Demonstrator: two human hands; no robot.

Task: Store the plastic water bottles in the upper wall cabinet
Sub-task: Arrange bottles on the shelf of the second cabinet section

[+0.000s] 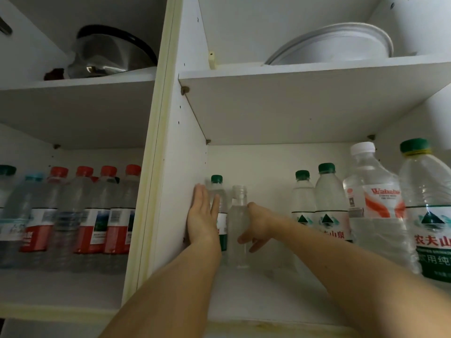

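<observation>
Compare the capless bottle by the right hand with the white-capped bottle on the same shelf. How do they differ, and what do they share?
The capless bottle has an open neck; the white-capped bottle is sealed. The capless bottle shows no label; the white-capped one carries a red and white label. The capless bottle looks slimmer and stands further back; the white-capped one looks bulkier. The right hand touches only the capless bottle. Both are clear plastic, upright on the lower shelf.

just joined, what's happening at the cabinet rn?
A person is putting water bottles on the lower shelf of the right cabinet bay. The right hand is closed around a clear capless bottle standing upright near the bay's left wall. The left hand is open and flat, beside a green-capped bottle. More bottles already stand on the right and in the left bay.
</observation>
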